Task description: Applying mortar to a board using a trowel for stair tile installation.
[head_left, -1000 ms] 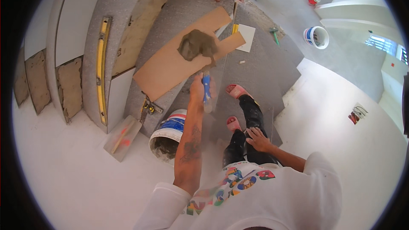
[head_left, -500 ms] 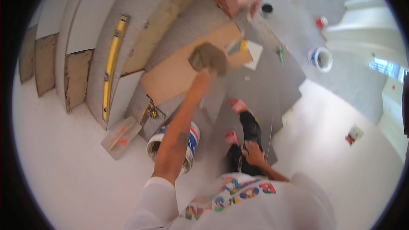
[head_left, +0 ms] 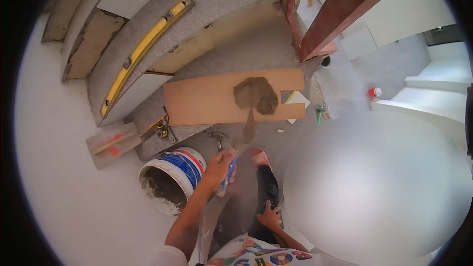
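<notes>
My left hand (head_left: 218, 170) is closed around the blue handle (head_left: 230, 168) of a trowel. The pointed blade, smeared by motion, reaches up to the lower edge of a brown mortar heap (head_left: 255, 94). That heap sits on a tan plank-shaped tile (head_left: 197, 98) with a notch cut into its right end. Fingers apart, my right hand (head_left: 269, 216) rests on my knee. Left of my left forearm a white and blue bucket (head_left: 185, 165) lies tipped, with mortar inside its mouth.
A yellow spirit level (head_left: 140, 49) lies along a step. A flat trowel (head_left: 113, 145), tape measure (head_left: 161, 129) and hammer (head_left: 219, 140) lie near the bucket. Dark red posts (head_left: 340, 12) rise at upper right. A bright blurred patch hides the lower right.
My left hand has drawn back toward me from the mortar, and the trowel now shows. The view has shifted, and a blurred patch covers the right side. My right hand remains on my leg.
</notes>
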The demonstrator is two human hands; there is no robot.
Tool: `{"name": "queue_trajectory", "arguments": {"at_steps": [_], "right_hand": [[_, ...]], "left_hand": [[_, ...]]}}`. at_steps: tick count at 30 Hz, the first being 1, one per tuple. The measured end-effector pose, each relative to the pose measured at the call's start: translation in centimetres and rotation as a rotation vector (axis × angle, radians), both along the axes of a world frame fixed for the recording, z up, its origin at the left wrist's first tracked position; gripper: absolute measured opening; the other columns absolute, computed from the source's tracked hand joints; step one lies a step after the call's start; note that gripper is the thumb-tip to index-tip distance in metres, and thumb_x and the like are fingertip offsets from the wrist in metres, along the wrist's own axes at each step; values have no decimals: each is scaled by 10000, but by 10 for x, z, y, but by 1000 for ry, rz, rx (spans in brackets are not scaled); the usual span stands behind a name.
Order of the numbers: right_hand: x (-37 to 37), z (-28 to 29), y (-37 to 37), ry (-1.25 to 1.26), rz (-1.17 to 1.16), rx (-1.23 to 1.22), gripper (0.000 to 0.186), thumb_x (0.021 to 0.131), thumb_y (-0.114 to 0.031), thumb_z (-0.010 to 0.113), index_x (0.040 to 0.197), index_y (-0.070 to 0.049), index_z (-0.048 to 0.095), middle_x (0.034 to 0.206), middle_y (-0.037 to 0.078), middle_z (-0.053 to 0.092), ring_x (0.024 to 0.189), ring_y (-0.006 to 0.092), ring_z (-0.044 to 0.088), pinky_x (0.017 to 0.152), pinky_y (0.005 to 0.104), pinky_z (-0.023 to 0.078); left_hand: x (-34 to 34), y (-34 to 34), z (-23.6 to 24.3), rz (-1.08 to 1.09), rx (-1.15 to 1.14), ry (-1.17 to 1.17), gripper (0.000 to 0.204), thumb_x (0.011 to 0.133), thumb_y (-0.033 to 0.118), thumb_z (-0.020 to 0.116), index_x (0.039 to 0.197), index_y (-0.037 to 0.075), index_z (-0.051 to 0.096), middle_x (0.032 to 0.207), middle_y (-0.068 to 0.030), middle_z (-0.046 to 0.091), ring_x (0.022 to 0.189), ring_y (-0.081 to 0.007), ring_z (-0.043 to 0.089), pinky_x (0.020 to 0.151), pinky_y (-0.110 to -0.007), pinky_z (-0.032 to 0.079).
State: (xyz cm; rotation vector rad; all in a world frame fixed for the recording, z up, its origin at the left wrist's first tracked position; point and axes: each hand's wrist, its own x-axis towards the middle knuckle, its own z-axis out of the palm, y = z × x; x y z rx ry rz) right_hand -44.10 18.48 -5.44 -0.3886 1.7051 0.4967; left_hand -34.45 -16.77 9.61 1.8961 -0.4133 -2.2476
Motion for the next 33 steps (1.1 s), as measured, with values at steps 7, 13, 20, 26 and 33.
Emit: {"name": "queue_trajectory", "arguments": {"at_steps": [7,13,20,26,33], "right_hand": [[5,36,-22,-22,139,-220,649,743,-306,589,1349,-343,362,1349,366,242,1076,608,428,839,688,366],[19,38,-22,121,285,-378,625,755,-308,585,1338,-314,360,1340,344,265,1026,588,467,801,688,381],[9,60,-57,61,170,-231,635,772,-341,598,1349,-299,337,1345,312,269,1067,565,452,803,662,391],[1,65,-60,40,20,-256,630,780,-346,613,1343,-273,340,1351,299,270,1077,551,450,820,645,387],[0,65,-61,134,85,-249,602,779,-301,605,1327,-247,360,1328,314,289,1058,567,451,811,647,387]], "left_hand": [[-2,21,-36,-181,-288,-75,260,926,274,474,820,38,499,623,-52,485,421,-119,454,365,-261,369],[-26,19,-17,-186,-239,-142,252,905,272,480,829,32,497,637,-53,492,434,-118,462,348,-271,369],[-38,-22,-31,-298,-201,-223,237,895,258,480,876,26,522,646,-60,505,443,-113,476,347,-262,382],[-22,-47,-14,-365,-166,-281,253,878,271,497,792,35,526,586,-54,502,421,-122,477,353,-282,397],[4,-28,-14,-379,-254,-295,245,891,262,513,815,29,510,622,-59,510,434,-127,478,375,-264,394]]}}
